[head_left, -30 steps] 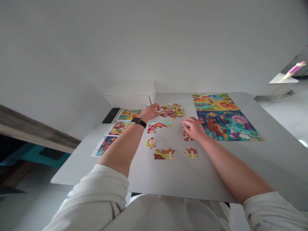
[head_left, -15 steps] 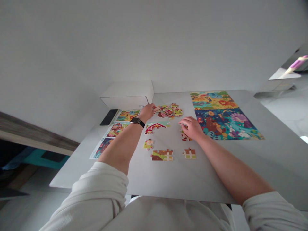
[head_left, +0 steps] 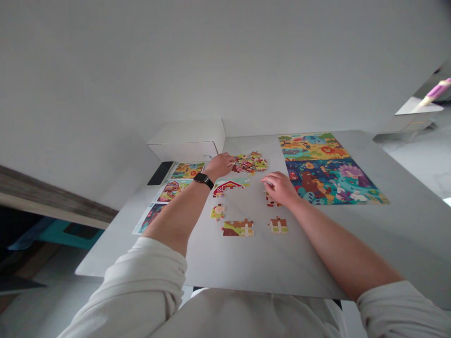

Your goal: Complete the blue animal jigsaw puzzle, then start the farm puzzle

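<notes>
My left hand (head_left: 220, 165), with a black watch (head_left: 203, 179) on its wrist, reaches to the left edge of a pile of jigsaw puzzle pieces (head_left: 250, 163). Its fingers are closed on a pale puzzle piece at the pile's edge. My right hand (head_left: 280, 187) rests on the table with curled fingers, partly covering red-brown puzzle pieces (head_left: 272, 201); what its fingertips hold, if anything, is hidden. Between and below the hands lie a joined red barn section (head_left: 229, 186), a yellow-green piece (head_left: 217, 212), a joined fence section (head_left: 238, 228) and a brown fence piece (head_left: 278, 225).
A white box (head_left: 185, 141) stands at the back left against the wall. Beside it are a phone (head_left: 160, 173) and a sheet with small pictures (head_left: 155, 206), partly behind my left arm. Two colourful pictures (head_left: 327, 169) lie at the right of the white table (head_left: 225, 263).
My left hand has shifted slightly right, onto the pile's left edge, covering pieces that showed there. My right hand has stayed in place.
</notes>
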Available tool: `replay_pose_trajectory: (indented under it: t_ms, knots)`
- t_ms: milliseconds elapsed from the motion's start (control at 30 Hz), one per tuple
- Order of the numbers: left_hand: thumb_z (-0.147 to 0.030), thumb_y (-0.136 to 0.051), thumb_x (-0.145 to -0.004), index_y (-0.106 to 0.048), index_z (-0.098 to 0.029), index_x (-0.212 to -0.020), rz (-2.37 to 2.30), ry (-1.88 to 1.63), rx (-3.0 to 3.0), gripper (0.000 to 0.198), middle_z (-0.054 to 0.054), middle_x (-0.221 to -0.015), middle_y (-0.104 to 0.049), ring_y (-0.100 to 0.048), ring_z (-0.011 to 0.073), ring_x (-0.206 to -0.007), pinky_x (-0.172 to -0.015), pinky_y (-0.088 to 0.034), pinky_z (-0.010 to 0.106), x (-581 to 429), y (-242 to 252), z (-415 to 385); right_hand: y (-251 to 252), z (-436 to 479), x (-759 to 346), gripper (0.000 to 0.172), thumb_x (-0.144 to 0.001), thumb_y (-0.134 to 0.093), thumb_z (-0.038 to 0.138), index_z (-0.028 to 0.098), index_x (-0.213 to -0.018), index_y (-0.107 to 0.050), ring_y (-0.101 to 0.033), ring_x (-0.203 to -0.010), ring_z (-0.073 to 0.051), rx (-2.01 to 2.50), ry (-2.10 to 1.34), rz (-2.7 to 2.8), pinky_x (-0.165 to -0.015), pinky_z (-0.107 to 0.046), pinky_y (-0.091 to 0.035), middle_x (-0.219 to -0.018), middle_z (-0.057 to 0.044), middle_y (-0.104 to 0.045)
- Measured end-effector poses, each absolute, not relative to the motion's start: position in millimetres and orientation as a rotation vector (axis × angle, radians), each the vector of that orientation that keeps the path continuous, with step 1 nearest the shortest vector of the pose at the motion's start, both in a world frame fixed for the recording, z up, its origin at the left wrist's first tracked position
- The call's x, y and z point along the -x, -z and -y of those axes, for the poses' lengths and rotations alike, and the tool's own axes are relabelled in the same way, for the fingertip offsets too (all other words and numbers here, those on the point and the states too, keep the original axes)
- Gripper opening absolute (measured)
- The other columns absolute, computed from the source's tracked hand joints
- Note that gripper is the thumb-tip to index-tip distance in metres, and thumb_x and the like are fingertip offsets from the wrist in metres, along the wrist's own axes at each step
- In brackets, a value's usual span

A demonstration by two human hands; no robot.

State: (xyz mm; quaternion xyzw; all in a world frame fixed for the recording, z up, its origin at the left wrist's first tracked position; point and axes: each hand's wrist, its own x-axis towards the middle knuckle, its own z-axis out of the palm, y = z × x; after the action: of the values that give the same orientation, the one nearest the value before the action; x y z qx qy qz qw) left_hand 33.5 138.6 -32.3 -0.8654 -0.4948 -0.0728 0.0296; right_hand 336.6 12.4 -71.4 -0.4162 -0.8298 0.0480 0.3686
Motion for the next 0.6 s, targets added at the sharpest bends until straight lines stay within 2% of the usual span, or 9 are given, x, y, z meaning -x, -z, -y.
replay_pose_trajectory:
  t_ms: [100,233,400,600]
  knots:
    - [-0.022,-0.060,-0.093,-0.074,-0.018,-0.131,1.428,0.188,2.806,0.040,0.011,-0.131,-0.077,-0.070,0.0270,-0.124,-0.113,-0.052,0.037,-38.2,27.2,-138.2,71.3,-12.4,-336.1,0.022,-0.096,-0.065,0.012,0.025,-0.103,-0.081,-0.072,-0.099,-0.028,1.076,-0.127,2.123,-0.095,-0.046,-0.058,-0.104,-0.008,-0.081]
    - [-0.025,-0.066,-0.087,-0.065,-0.017,-0.142,1.418,0.031,2.888,0.055,0.014,-0.130,-0.077,-0.071,0.0301,-0.121,-0.106,-0.054,0.039,-41.6,16.4,-139.9,69.9,-11.8,-335.7,0.022,-0.096,-0.064,0.012,0.024,-0.102,-0.081,-0.072,-0.100,-0.029,1.083,-0.136,2.121,-0.095,-0.046,-0.058,-0.104,-0.009,-0.082]
    - [-0.033,-0.068,-0.089,-0.062,-0.019,-0.145,1.407,-0.168,2.882,0.058,0.015,-0.129,-0.076,-0.073,0.0321,-0.119,-0.101,-0.055,0.039,-45.5,2.5,-141.7,67.7,-10.9,-335.9,0.020,-0.096,-0.064,0.012,0.023,-0.102,-0.080,-0.072,-0.100,-0.029,1.099,-0.136,2.120,-0.094,-0.046,-0.057,-0.104,-0.010,-0.082]
    - [-0.037,-0.071,-0.087,-0.060,-0.017,-0.144,1.402,-0.212,2.879,0.061,0.016,-0.130,-0.076,-0.073,0.0323,-0.119,-0.098,-0.054,0.038,-51.0,-5.2,-138.5,67.8,-10.5,-336.4,0.021,-0.096,-0.064,0.012,0.024,-0.103,-0.080,-0.072,-0.101,-0.028,1.105,-0.135,2.114,-0.096,-0.044,-0.056,-0.104,-0.009,-0.082]
